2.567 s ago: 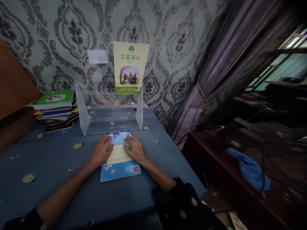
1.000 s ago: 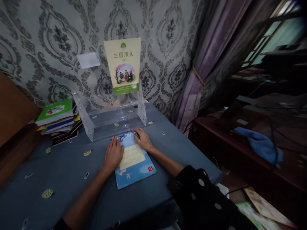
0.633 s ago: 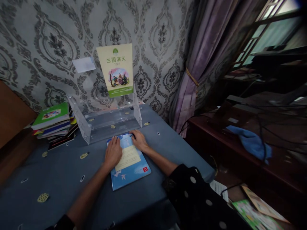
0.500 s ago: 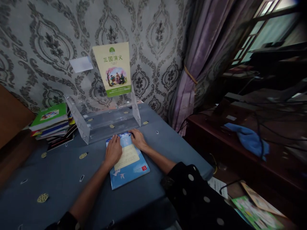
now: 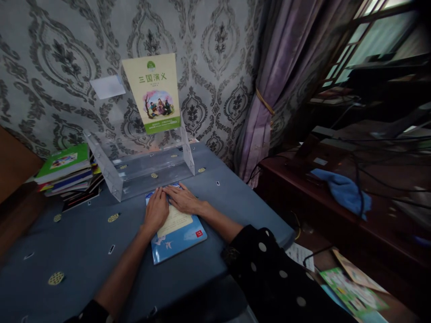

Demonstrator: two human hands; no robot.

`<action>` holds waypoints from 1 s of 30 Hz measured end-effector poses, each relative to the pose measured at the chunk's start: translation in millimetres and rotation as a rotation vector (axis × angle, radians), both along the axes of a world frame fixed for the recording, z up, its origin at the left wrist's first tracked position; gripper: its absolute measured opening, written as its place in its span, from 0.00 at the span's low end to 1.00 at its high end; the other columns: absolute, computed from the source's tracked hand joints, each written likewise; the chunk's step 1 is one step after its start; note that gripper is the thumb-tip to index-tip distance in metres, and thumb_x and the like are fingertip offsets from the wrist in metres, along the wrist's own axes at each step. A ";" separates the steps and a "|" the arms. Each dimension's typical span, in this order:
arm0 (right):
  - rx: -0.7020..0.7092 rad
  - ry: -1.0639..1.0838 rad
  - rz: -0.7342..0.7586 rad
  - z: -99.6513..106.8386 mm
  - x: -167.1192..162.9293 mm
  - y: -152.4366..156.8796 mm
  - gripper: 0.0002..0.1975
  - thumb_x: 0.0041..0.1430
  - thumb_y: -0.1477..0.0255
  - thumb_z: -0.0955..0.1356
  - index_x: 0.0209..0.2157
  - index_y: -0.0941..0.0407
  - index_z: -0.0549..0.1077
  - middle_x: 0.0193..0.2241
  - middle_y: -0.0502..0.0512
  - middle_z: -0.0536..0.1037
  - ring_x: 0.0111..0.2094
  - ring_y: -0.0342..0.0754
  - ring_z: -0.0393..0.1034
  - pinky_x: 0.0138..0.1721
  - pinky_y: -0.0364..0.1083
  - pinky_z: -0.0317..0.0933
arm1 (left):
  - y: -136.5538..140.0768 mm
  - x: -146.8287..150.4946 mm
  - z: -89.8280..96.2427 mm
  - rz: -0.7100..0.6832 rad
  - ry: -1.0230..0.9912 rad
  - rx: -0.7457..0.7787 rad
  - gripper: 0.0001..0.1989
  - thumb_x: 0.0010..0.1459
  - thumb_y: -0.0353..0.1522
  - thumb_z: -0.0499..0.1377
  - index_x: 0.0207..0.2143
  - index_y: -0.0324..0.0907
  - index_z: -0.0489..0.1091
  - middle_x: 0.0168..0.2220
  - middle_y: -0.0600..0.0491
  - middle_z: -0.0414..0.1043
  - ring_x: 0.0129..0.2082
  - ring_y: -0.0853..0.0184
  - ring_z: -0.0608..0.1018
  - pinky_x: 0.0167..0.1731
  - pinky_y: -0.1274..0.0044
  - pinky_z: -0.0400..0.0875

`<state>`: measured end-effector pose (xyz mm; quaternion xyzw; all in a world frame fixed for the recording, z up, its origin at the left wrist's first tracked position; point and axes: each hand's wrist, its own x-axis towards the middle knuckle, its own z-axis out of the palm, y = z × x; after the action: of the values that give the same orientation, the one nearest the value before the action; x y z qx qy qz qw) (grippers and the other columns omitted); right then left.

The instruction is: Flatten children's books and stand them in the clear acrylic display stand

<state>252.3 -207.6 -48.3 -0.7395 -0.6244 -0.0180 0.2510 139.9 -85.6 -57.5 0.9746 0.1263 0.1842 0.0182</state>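
A blue book (image 5: 183,242) with a cream text panel lies flat on the table in front of me. My left hand (image 5: 156,210) rests on its left side, fingers stretched toward the far edge. Across the upper part of the cover lies my right hand (image 5: 182,198), its fingers extended and reaching close to the left fingertips. Both palms face down, and neither hand grips the book. Just beyond the far edge stands a clear acrylic rack (image 5: 155,179), with a cream and green book (image 5: 155,96) upright at its back.
A stack of books (image 5: 65,168) sits at the table's left. The blue-grey tablecloth (image 5: 90,251) carries small printed patterns. To the right are a purple curtain (image 5: 261,116), a dark red cabinet (image 5: 289,181) with cables and a blue cloth (image 5: 343,190), and several books (image 5: 353,287) lower down.
My right hand has moved left from the book's far right corner onto the cover, beside the left hand. My left hand stays on the book. The whole view has shifted slightly.
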 end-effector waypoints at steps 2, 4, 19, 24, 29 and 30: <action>-0.036 -0.006 -0.003 -0.2 0.7 0.9 0.24 0.69 0.72 0.62 0.65 0.56 0.60 0.62 0.64 0.69 0.66 0.54 0.59 0.66 0.64 0.47 | 0.0 0.4 -0.4 0.009 0.000 0.016 0.22 0.62 0.23 0.48 0.57 0.30 0.66 0.60 0.34 0.68 0.63 0.53 0.68 0.63 0.61 0.63; -0.052 -0.018 -0.016 0.3 0.3 1.4 0.25 0.69 0.71 0.62 0.65 0.56 0.59 0.63 0.64 0.68 0.66 0.54 0.58 0.66 0.64 0.46 | 0.1 0.5 -0.5 0.018 0.004 0.031 0.22 0.61 0.23 0.48 0.57 0.31 0.66 0.60 0.35 0.68 0.63 0.54 0.69 0.63 0.62 0.63; -0.063 0.012 -0.269 10.2 -12.1 -1.8 0.18 0.68 0.66 0.64 0.57 0.56 0.68 0.62 0.65 0.69 0.64 0.58 0.60 0.63 0.69 0.47 | 0.7 -0.6 -0.7 0.026 0.049 0.020 0.24 0.63 0.25 0.47 0.59 0.31 0.65 0.63 0.38 0.66 0.65 0.54 0.66 0.64 0.63 0.61; -0.041 0.010 -0.324 9.3 -12.9 -2.3 0.16 0.68 0.67 0.64 0.54 0.58 0.70 0.60 0.66 0.70 0.64 0.58 0.60 0.63 0.67 0.47 | -5.9 -2.3 6.0 0.053 0.083 0.011 0.24 0.62 0.24 0.48 0.61 0.29 0.64 0.63 0.37 0.64 0.66 0.54 0.64 0.64 0.64 0.60; -0.046 0.039 -0.335 7.4 -11.5 -2.3 0.16 0.68 0.68 0.63 0.54 0.57 0.70 0.60 0.65 0.70 0.65 0.57 0.59 0.64 0.65 0.47 | -16.3 -10.1 20.2 0.201 0.103 0.094 0.22 0.66 0.29 0.48 0.59 0.33 0.67 0.62 0.37 0.65 0.64 0.49 0.66 0.61 0.54 0.59; -0.049 0.047 -0.336 7.3 -11.0 -2.5 0.16 0.68 0.68 0.63 0.55 0.56 0.70 0.61 0.64 0.70 0.65 0.57 0.59 0.64 0.65 0.47 | -17.6 -11.8 23.5 0.241 0.104 0.122 0.21 0.66 0.31 0.48 0.58 0.33 0.67 0.62 0.35 0.65 0.63 0.47 0.66 0.60 0.53 0.59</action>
<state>241.3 -210.1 -41.0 -0.8396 -0.4862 -0.0274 0.2408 128.1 -103.3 -33.9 0.9598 0.2319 0.1417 -0.0698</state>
